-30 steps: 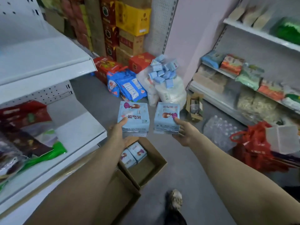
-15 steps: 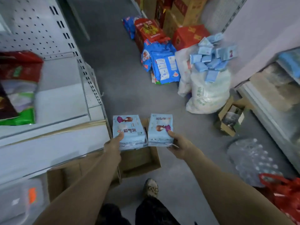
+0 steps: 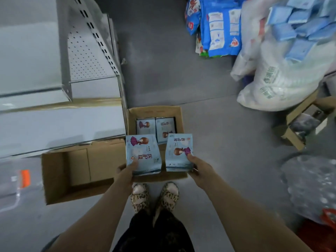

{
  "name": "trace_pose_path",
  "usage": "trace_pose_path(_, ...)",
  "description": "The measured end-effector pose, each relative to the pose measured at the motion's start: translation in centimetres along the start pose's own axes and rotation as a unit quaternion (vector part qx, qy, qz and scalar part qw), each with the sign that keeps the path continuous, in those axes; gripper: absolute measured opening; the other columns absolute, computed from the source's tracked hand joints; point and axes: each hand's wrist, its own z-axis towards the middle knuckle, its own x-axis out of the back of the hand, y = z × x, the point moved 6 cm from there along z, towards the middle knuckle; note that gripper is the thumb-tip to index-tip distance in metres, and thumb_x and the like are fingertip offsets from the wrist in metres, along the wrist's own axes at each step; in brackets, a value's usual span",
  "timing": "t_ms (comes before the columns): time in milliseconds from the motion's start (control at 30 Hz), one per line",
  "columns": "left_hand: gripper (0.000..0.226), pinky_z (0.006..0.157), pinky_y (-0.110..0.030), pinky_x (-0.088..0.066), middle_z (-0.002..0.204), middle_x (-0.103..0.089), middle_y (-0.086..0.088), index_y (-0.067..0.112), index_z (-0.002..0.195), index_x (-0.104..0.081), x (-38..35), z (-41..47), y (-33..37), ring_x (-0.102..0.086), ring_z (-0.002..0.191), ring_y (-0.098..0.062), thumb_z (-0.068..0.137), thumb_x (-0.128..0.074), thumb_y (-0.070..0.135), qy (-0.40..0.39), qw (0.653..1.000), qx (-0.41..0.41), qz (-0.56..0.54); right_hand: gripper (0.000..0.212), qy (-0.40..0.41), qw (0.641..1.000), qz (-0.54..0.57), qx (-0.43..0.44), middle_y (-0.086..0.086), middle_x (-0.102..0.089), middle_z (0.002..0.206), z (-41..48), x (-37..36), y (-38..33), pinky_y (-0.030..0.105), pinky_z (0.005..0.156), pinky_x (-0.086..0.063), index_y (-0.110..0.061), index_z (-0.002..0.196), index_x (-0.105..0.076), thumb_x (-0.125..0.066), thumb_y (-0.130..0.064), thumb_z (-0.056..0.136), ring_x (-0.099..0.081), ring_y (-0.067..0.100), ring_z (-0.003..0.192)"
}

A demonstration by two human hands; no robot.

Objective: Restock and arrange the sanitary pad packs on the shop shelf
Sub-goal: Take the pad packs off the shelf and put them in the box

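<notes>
1. Head view, frame centre: left hand grips one pale blue pad pack by its lower edge.
2. Right hand pinches a second pad pack.
3. Both packs hang above the open carton, which holds two more packs on the floor.

Glossy plastic-wrapped pad packs, matt brown cardboard boxes, a white perforated metal shelf, smooth grey floor.

Two packs lie in the open carton on the floor. The shelf stands left of it. A sack sits far right.
</notes>
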Motion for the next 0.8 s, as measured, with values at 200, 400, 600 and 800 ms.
trace_pose_path(200, 0.083, 0.084, -0.060, -0.057, 0.121, -0.064, -0.017, 0.012, 0.130, -0.048, 0.1, 9.6, -2.6, -0.068, 0.103, -0.041, 0.062, -0.092, 0.031, 0.002, 1.000, 0.018, 0.012, 0.013, 0.017, 0.999, 0.028, -0.026, 0.008, -0.064, 0.096, 7.7, -1.5, 3.1, 0.033, 0.081, -0.050, -0.006, 0.095, -0.060, -0.072, -0.006, 0.089, -0.060, 0.019, 0.082)
trace_pose_path(400, 0.051, 0.095, -0.051, -0.052, 0.109, -0.059, 0.001, 0.022, 0.124, -0.047, -2.0, 14.1, -2.8, -0.060, 0.104, -0.025, 0.084, -0.078, 0.030, 0.020, 0.991, -0.043, 0.122, 0.017, 0.033, 0.999, 0.035, -0.014, 0.009, -0.068, 0.110, 14.3, -1.0, 5.0, 0.038, 0.095, -0.054, -0.010, 0.101, -0.066, -0.075, -0.009, 0.087, -0.063, 0.023, 0.103)
trace_pose_path(600, 0.053, 0.098, -0.053, -0.052, 0.120, -0.065, -0.004, 0.017, 0.129, -0.054, -2.2, 17.6, -4.2, -0.062, 0.110, -0.028, 0.083, -0.079, 0.031, 0.064, 0.991, -0.035, 0.113, 0.028, 0.041, 0.998, 0.030, -0.031, 0.010, -0.070, 0.112, 17.7, -0.8, 6.8, 0.042, 0.100, -0.051, -0.008, 0.113, -0.067, -0.076, -0.011, 0.087, -0.064, 0.024, 0.105)
trace_pose_path(800, 0.063, 0.095, -0.055, -0.054, 0.121, -0.066, -0.006, 0.020, 0.133, -0.057, -1.7, 20.1, -5.7, -0.063, 0.111, -0.031, 0.080, -0.080, 0.043, 0.089, 0.992, -0.004, 0.090, 0.015, 0.047, 0.997, 0.054, -0.037, 0.011, -0.072, 0.113, 19.7, -0.8, 7.5, 0.047, 0.109, -0.047, -0.011, 0.104, -0.069, -0.073, -0.011, 0.090, -0.064, 0.026, 0.112)
